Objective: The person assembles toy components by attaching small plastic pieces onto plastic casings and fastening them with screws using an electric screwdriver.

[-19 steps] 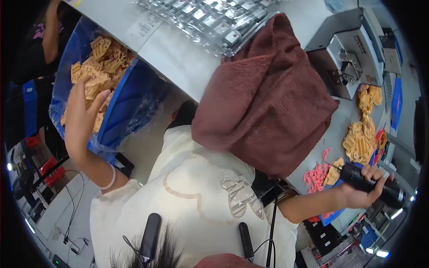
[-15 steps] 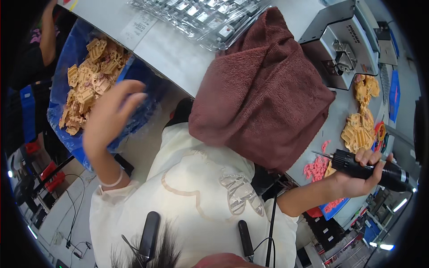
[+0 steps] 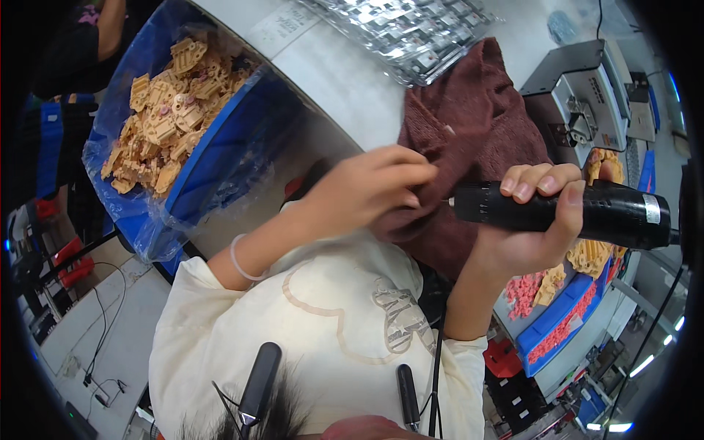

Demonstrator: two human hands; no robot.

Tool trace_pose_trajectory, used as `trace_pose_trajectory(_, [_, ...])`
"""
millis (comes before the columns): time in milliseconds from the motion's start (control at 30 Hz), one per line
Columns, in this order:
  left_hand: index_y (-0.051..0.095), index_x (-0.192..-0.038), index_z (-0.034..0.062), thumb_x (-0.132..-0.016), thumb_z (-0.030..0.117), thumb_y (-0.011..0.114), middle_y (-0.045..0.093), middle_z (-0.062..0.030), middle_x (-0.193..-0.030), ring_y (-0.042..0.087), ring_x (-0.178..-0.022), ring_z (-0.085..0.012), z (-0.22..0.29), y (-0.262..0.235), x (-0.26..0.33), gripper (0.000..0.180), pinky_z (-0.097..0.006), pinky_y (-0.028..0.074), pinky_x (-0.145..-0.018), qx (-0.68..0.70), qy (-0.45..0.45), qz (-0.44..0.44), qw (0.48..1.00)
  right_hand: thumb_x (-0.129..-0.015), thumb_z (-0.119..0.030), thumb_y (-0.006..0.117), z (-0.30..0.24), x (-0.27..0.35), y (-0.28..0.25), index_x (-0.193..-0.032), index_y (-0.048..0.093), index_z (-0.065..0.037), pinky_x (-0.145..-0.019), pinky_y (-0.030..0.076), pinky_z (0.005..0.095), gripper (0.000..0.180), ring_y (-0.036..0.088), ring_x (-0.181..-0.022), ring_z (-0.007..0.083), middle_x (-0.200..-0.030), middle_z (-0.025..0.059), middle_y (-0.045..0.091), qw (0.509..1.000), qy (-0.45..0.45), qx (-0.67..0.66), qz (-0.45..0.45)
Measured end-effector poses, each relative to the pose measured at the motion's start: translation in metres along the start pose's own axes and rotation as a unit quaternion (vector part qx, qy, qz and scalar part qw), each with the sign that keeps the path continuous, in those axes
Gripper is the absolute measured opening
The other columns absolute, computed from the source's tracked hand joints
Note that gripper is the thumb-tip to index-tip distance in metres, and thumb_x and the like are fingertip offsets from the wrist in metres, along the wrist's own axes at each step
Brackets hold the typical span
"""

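Bin (image 3: 214, 156) left of screwdriver (image 3: 605, 213)

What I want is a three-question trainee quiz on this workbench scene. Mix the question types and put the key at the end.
1. Multiple choice: which hand grips the black power screwdriver? A) left B) right C) neither

2. True or false: the blue bin holding tan parts stands to the left of the maroon cloth.

3. Fill in the colour: the small parts in the blue tray at the right are mostly ____.

Key: 1 B, the right hand; 2 true; 3 pink.
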State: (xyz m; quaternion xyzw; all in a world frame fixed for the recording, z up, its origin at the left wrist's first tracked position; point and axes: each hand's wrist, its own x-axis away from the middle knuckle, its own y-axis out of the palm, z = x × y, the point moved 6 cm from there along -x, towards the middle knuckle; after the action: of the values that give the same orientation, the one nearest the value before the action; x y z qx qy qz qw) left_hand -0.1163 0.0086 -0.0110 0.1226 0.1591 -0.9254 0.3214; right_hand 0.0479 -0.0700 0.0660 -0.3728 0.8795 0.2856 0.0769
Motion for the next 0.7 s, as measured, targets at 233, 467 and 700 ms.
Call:
trace_pose_trajectory(233, [0.065,-0.094,0.002,-0.076,0.011,0.079,0.065,-0.0099,-0.086,0.064,-0.076,-0.0307,0.006,0.004,-0.007,0.025,-0.038,0.051,-0.066,-0.067,0.085,0.058,0.992,-0.097,-0.017,0.054,-0.006,0.0,0.013,-0.13,0.042,-0.006,-0.06,0.048,0.0335,0.037,0.055,-0.062,0.0173,-0.08,0.007,0.054,0.998,-0.063,-0.004,-0.013])
trace_pose_trajectory(467, [0.07,-0.099,-0.0029,-0.08,-0.001,0.075,0.07,-0.0129,-0.086,0.067,-0.075,-0.0235,-0.016,-0.018,-0.004,0.019,-0.031,0.051,-0.069,0.023,-0.017,0.111,0.993,-0.095,-0.02,0.057,-0.029,-0.017,-0.024,-0.13,0.044,-0.008,-0.058,0.048,0.0333,0.039,0.055,-0.062,0.0169,-0.078,0.0077,0.057,0.992,-0.098,-0.025,0.069])
trace_pose_trajectory(700, [0.072,-0.097,-0.0006,-0.076,-0.004,0.076,0.072,-0.0125,-0.094,0.069,-0.084,-0.0282,-0.003,0.007,-0.016,0.021,-0.034,0.053,-0.076,-0.012,0.033,0.079,0.996,-0.097,-0.024,0.052,-0.003,-0.003,-0.006,-0.104,0.05,-0.006,-0.06,0.049,0.0364,0.019,0.056,-0.059,0.0195,-0.076,0.0076,0.056,0.994,-0.062,-0.045,0.08])
